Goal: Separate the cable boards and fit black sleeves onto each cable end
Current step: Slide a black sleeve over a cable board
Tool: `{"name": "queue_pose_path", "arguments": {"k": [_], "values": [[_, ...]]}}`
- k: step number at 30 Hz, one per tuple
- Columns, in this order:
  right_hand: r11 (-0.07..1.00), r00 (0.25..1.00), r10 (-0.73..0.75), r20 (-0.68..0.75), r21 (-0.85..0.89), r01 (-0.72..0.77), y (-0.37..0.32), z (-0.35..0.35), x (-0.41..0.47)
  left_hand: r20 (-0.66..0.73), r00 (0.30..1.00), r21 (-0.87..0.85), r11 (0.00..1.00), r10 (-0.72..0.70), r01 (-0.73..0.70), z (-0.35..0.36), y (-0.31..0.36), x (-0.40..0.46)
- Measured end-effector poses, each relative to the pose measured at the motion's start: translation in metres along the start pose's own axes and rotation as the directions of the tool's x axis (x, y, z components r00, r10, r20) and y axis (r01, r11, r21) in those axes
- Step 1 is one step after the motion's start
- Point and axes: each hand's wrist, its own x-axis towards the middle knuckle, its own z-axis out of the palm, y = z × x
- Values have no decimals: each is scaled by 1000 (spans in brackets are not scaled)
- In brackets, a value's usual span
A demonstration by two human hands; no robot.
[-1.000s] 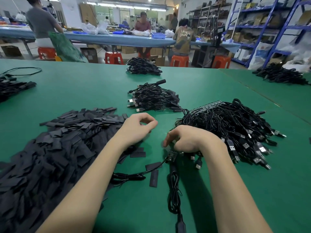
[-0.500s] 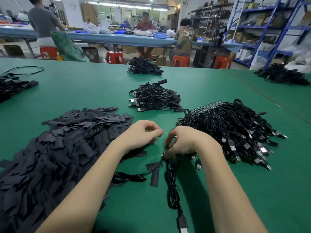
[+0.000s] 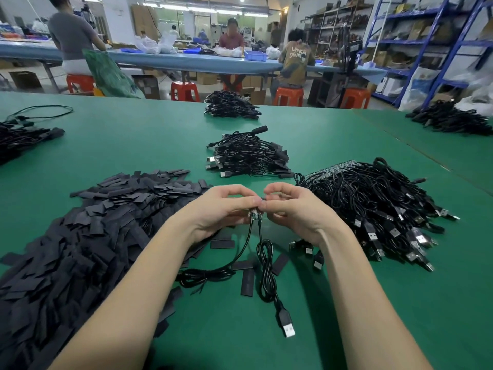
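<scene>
On our left lies the heap of black sleeves: thin, flat, limp pieces, light enough to scatter, so we judge each is best picked by one short edge and squeezed open. Our left hand is raised above the green table, thumb and forefinger closed on one side of the small joined cable boards. Our right hand meets it fingertip to fingertip, pinching the other side. The boards look stiff but small and brittle, so we would grip close to the joint, by the edges, and snap rather than pull on the solder. Two thin cables hang from them, soft and coiled, one ending in a USB plug on the table. Further right sits the unworked cable pile, tangle-prone.
</scene>
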Motion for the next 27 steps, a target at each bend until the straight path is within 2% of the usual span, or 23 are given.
{"name": "queue_pose_path", "arguments": {"k": [4, 9, 15, 19, 21, 22, 24, 26, 27], "values": [[994, 993, 103, 51, 23, -104, 4, 6, 1, -55, 998, -160, 987, -39, 29, -5, 2, 1], [986, 991, 122, 50, 111, -127, 9, 9, 3, -119, 991, -71, 996, -68, 60, -7, 1, 0], [943, 978, 124, 168, 288, -169, 11, 16, 0, -37, 998, -249, 967, -57, 46, -4, 3, -2], [801, 966, 119, 230, 552, -230, 14, 24, -4, 15, 999, -384, 923, -30, 34, 0, 2, -3], [796, 974, 110, 199, 569, -206, 14, 22, -5, 24, 999, -424, 905, -24, 32, -3, 1, -4], [827, 981, 100, 165, 534, -175, 12, 18, -5, 14, 999, -386, 922, -34, 37, -5, 1, -5], [894, 993, 57, 102, 438, -96, 5, 10, -6, -74, 995, -169, 984, -67, 54, -10, -2, -5], [951, 999, 17, 39, 309, -28, -2, 5, -5, -211, 977, 164, 986, 4, 31, -13, -5, -5], [977, 1000, 1, 7, 212, -2, -5, 5, -4, -252, 962, 357, 934, 102, -5, -13, -8, -4]]}}
